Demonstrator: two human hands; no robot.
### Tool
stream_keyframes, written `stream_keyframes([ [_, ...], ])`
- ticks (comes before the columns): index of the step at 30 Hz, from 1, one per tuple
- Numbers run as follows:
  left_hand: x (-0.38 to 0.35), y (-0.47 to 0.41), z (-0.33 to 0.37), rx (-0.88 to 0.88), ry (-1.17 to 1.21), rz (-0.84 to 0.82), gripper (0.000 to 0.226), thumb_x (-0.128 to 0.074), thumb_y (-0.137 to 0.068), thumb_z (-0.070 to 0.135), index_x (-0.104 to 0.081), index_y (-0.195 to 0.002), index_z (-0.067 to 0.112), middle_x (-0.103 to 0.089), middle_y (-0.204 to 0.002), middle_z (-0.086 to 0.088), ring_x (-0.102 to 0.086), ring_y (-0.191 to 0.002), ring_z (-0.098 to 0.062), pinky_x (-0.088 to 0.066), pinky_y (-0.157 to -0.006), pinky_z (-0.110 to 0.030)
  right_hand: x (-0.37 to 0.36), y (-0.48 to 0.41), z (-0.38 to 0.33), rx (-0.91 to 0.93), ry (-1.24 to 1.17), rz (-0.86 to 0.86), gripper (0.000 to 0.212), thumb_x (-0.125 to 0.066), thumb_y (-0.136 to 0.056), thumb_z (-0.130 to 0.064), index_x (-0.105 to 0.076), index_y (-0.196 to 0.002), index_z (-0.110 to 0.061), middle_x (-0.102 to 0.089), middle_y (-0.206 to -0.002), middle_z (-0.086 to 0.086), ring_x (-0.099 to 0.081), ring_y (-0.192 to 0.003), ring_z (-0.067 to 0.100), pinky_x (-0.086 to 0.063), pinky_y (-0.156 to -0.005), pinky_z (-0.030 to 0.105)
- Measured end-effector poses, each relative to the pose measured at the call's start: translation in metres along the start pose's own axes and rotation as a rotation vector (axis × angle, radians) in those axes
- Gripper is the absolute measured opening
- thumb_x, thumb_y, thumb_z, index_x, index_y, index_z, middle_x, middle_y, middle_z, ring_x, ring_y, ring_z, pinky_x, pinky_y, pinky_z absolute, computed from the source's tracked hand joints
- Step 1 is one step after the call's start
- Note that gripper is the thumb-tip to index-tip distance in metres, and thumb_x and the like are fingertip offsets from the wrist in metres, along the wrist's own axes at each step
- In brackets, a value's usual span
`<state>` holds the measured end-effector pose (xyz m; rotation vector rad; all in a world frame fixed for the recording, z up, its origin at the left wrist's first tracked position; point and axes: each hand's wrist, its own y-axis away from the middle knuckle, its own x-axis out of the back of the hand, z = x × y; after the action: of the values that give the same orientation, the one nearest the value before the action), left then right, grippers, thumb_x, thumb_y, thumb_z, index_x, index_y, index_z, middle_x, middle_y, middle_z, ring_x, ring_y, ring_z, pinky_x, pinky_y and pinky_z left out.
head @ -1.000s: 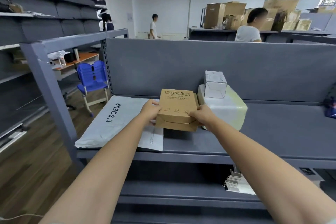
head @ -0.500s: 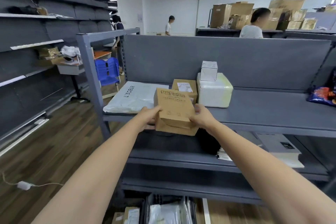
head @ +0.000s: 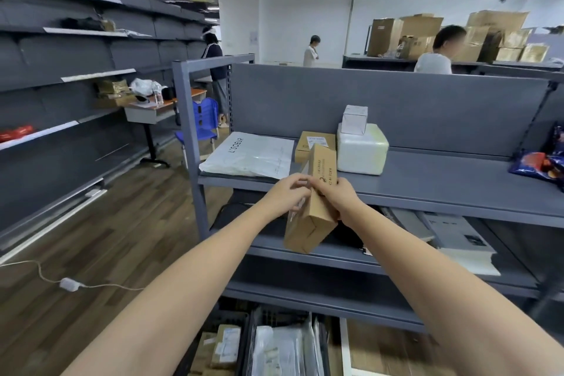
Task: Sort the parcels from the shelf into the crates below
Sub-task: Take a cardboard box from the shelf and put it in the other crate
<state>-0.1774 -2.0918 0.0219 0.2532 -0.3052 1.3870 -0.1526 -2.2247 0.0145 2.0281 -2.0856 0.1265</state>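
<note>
Head view: my left hand and right hand both curl round box. Box tilted on end, in air, just in front of shelf edge. Bag, small box and white parcel lie on shelf. Crates below, parcels inside.

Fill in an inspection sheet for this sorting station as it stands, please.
Surface: grey metal shelf, top tier bearing parcels.
Job's things: brown cardboard box held tilted before the shelf; white mailer bag, labelled brown box, white wrapped parcel with small white box on top lie on it; crates below hold parcels.
Clutter: snack packets at the shelf's right end; booklets on a lower tier.
Hands: left hand and right hand both grip the held box.
Cables: white cord with switch on the wooden floor.
Surroundings: blue chair, people, stacked cartons behind.
</note>
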Motion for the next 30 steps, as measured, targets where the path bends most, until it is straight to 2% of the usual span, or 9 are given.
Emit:
stream_keyframes([
  [3,0.000,0.004,0.000,-0.030,-0.081,-0.023,0.041,-0.041,-0.096,0.006,-0.051,-0.133,0.020,-0.053,-0.135,-0.004,-0.051,-0.122,-0.021,-0.048,-0.099,-0.038,0.007,0.006,0.002,-0.020,0.008,0.019,0.064,-0.072,-0.078,-0.037,-0.046,-0.130,-0.009,-0.060,-0.123,0.011,-0.059,-0.101,0.026,-0.049,-0.075,0.035],
  [5,-0.001,0.006,-0.003,-0.029,-0.138,-0.005,0.040,-0.041,-0.097,0.006,-0.051,-0.134,0.019,-0.051,-0.138,-0.005,-0.047,-0.127,-0.019,-0.042,-0.100,-0.031,0.011,0.007,0.003,-0.006,0.011,0.031,0.060,-0.069,-0.081,-0.030,-0.043,-0.132,-0.009,-0.059,-0.126,0.011,-0.057,-0.097,0.024,-0.045,-0.075,0.032],
  [10,0.007,-0.002,-0.021,0.073,-0.197,0.117,0.051,-0.048,-0.097,0.027,-0.032,-0.144,0.015,-0.046,-0.143,-0.002,-0.045,-0.131,-0.024,-0.038,-0.106,-0.033,0.018,0.008,0.003,0.019,-0.065,-0.007,0.054,-0.050,-0.092,-0.023,-0.033,-0.143,-0.020,-0.053,-0.133,0.008,-0.057,-0.108,0.026,-0.046,-0.080,0.032],
  [12,0.013,-0.004,-0.025,0.162,-0.114,0.127,0.062,-0.051,-0.095,0.035,-0.025,-0.146,0.011,-0.044,-0.142,0.000,-0.045,-0.131,-0.025,-0.038,-0.101,-0.033,0.019,0.006,0.003,0.042,-0.056,-0.036,0.049,-0.042,-0.095,-0.023,-0.034,-0.144,-0.028,-0.055,-0.132,0.005,-0.058,-0.107,0.024,-0.048,-0.073,0.029],
  [14,0.018,-0.008,-0.029,0.164,-0.057,0.122,0.053,-0.057,-0.093,0.028,-0.036,-0.140,0.012,-0.051,-0.139,-0.004,-0.051,-0.125,-0.025,-0.042,-0.096,-0.035,0.016,0.002,0.007,0.078,0.006,-0.079,0.047,-0.035,-0.098,-0.020,-0.035,-0.144,-0.031,-0.058,-0.129,0.004,-0.059,-0.104,0.022,-0.051,-0.075,0.031],
  [17,0.027,-0.012,-0.041,0.135,-0.131,0.173,0.039,-0.062,-0.089,0.016,-0.051,-0.126,0.010,-0.058,-0.132,-0.009,-0.055,-0.120,-0.027,-0.046,-0.097,-0.037,0.002,-0.006,0.017,0.107,0.139,-0.102,0.047,-0.030,-0.100,-0.016,-0.036,-0.144,-0.030,-0.059,-0.128,0.000,-0.059,-0.112,0.022,-0.049,-0.094,0.036],
  [20,0.046,-0.017,-0.062,0.154,-0.171,0.237,0.038,-0.066,-0.086,0.015,-0.056,-0.122,0.006,-0.060,-0.128,-0.012,-0.057,-0.118,-0.027,-0.047,-0.097,-0.038,-0.020,-0.016,0.029,0.071,0.263,-0.122,0.042,-0.035,-0.097,-0.009,-0.046,-0.136,-0.020,-0.060,-0.129,0.006,-0.058,-0.112,0.024,-0.049,-0.093,0.036],
  [24,0.073,-0.021,-0.099,0.182,-0.257,0.243,0.048,-0.066,-0.085,0.023,-0.050,-0.128,0.009,-0.057,-0.130,-0.009,-0.055,-0.118,-0.025,-0.046,-0.090,-0.033,-0.058,-0.032,0.053,-0.040,0.255,-0.121,0.039,-0.046,-0.093,-0.006,-0.052,-0.131,-0.013,-0.064,-0.118,0.013,-0.063,-0.104,0.035,-0.056,-0.085,0.049],
  [30,0.100,-0.019,-0.195,0.315,-0.372,0.223,0.056,-0.066,-0.084,0.036,-0.044,-0.132,0.017,-0.055,-0.133,-0.003,-0.053,-0.120,-0.023,-0.047,-0.093,-0.035,-0.129,-0.052,0.128,-0.191,0.118,-0.195,0.028,-0.058,-0.090,-0.013,-0.062,-0.117,-0.021,-0.067,-0.099,0.009,-0.064,-0.085,0.028,-0.057,-0.081,0.047],
])
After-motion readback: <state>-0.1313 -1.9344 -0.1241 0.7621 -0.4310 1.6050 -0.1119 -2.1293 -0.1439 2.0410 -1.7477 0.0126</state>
